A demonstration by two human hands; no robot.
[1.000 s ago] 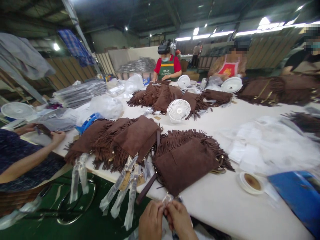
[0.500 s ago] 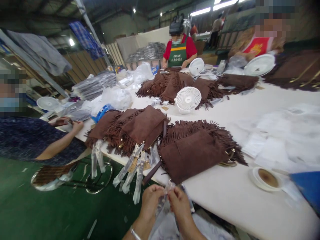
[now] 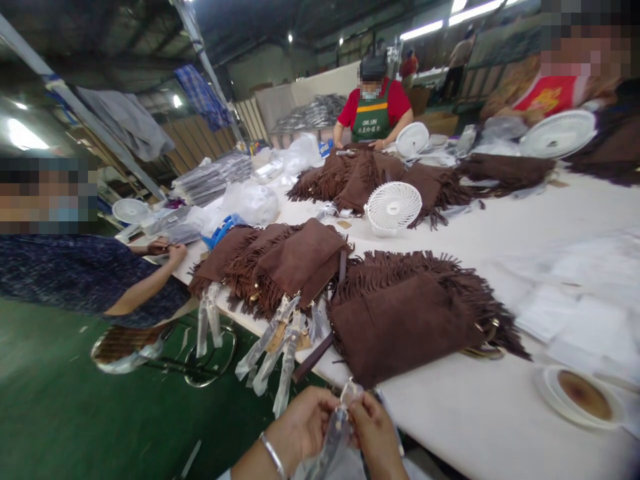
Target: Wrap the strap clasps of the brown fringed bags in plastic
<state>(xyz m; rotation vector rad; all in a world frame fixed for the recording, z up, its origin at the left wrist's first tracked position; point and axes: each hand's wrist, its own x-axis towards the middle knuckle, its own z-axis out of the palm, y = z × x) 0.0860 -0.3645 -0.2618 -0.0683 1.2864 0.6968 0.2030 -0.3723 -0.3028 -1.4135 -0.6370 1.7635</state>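
Note:
Near the table edge, my left hand (image 3: 313, 420) and my right hand (image 3: 370, 423) pinch a plastic-wrapped strap (image 3: 336, 433) from either side. Clear film covers the strap, and a metal ring or clasp shows at its upper end. Just beyond my fingers lies a dark brown fringed bag (image 3: 405, 327) with gold-coloured hardware at its right end. To its left, more brown fringed bags (image 3: 300, 260) overlap in a row, and wrapped straps (image 3: 287, 363) hang from them over the edge. My fingertips partly hide what they grip.
A round container with brown contents (image 3: 583, 397) stands at the right, near white sheets (image 3: 560, 310). A white fan (image 3: 394, 207) sits beyond the bags. One co-worker (image 3: 373, 110) is across the table, another (image 3: 90, 277) at the left beside a stool (image 3: 125, 347).
The view has shifted, so the table and bags appear farther right and slightly lower. My left hand has turned, showing more of its palm side, and the wrapped strap is still between both hands.

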